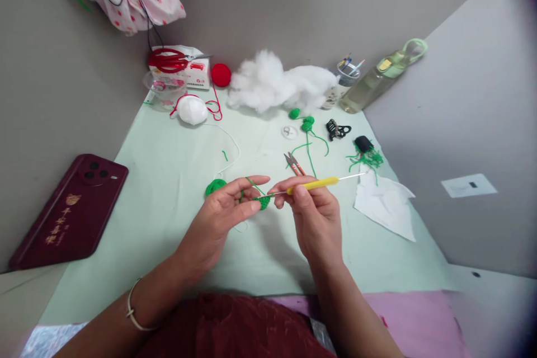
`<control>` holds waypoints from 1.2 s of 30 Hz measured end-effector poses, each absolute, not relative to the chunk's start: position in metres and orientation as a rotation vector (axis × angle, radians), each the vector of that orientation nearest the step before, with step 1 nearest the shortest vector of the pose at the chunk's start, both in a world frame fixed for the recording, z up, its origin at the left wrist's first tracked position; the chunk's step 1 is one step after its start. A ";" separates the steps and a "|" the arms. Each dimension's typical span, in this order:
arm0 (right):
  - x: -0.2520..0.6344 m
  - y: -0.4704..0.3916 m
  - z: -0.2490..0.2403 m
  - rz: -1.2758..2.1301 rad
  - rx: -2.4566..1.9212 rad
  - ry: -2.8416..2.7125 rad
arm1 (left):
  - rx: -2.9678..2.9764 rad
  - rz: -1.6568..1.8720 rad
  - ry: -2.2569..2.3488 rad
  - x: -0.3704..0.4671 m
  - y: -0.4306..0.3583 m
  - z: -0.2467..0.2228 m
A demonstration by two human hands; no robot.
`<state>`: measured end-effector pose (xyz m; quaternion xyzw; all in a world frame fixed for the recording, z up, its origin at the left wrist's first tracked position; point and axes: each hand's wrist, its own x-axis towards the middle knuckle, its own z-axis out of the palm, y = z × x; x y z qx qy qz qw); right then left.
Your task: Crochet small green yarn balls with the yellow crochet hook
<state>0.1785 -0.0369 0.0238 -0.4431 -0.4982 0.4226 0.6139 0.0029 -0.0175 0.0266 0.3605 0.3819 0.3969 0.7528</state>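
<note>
My left hand [222,205] pinches a small green crochet piece [264,202] between thumb and fingers, its index finger stretched out with green yarn running over it. In my right hand [315,213] is a yellow-handled crochet hook [312,185], gripped between thumb and fingers. One metal end of the hook reaches into the green piece; its other thin end points to the right. Behind my left hand lies a green yarn ball [215,187], partly covered by the fingers. Orange-handled thread snips [295,164] lie just beyond my right hand.
White stuffing [277,84] is heaped at the back, near a red yarn ball [221,75] and white yarn ball [192,109]. Green crocheted balls [307,123], a black hair claw [337,130] and white paper [384,204] lie right. A bottle [377,81] leans by the wall; a phone [71,210] lies left.
</note>
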 end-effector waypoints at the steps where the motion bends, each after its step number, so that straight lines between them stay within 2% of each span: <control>1: 0.179 -0.037 0.024 0.992 -1.008 -1.141 | 0.786 0.870 0.849 0.002 -0.017 0.027; 5: 0.177 -0.044 0.030 0.800 -1.090 -1.277 | 0.829 0.904 0.888 0.001 -0.017 0.030; 11: 0.170 -0.051 0.022 0.048 -1.073 -1.842 | 0.805 0.957 0.933 0.007 -0.021 0.031; 13: 0.170 -0.052 0.017 -0.069 -1.048 -1.869 | 0.658 0.870 0.847 0.008 -0.020 0.033; 15: 0.171 -0.051 0.016 0.062 -1.052 -1.764 | 0.527 0.801 0.784 0.007 -0.018 0.034; 17: 0.173 -0.049 0.020 0.343 -1.072 -1.558 | 0.474 0.796 0.757 0.005 -0.016 0.035; 21: 0.172 -0.043 0.030 0.688 -1.037 -1.334 | 0.579 0.811 0.769 0.002 -0.014 0.034; 25: 0.168 -0.044 0.028 0.614 -1.094 -1.420 | 0.693 0.885 0.831 0.007 -0.017 0.032; 31: 0.169 -0.052 0.017 0.107 -1.081 -1.752 | 0.513 0.832 0.761 0.011 -0.016 0.033; 33: 0.172 -0.051 0.020 0.218 -1.070 -1.631 | 0.441 0.809 0.730 0.009 -0.014 0.032; 36: 0.174 -0.045 0.027 0.571 -1.075 -1.342 | 0.446 0.870 0.754 0.006 -0.012 0.032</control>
